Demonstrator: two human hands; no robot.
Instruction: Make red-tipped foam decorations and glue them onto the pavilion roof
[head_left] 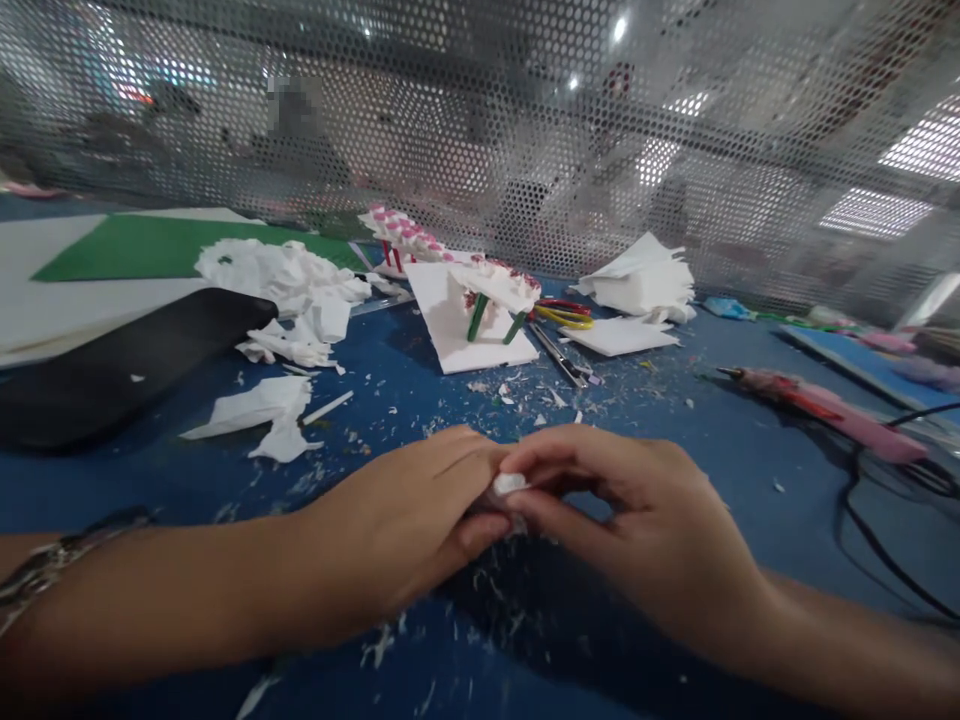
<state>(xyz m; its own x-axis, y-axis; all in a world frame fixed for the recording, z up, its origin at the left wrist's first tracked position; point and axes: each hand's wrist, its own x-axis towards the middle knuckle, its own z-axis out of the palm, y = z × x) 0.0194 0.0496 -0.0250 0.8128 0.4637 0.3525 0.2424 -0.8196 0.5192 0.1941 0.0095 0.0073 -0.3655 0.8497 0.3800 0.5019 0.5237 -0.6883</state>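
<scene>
My left hand and my right hand meet over the blue table at the centre. Between their fingertips is a small white wad, which looks like crumpled tissue paper. The right thumb and index finger pinch it from the right, while the left fingers close round it from the left and partly cover it. Beyond the hands, a small paper model with green legs and a red-speckled white top stands on a white card. Behind it is a similar model with pink dots and red legs.
Crumpled white tissue and a long black case-like object lie left. Near the models are a metal tool and a white paper stack. A pink corded tool lies right. Perforated metal mesh closes the back.
</scene>
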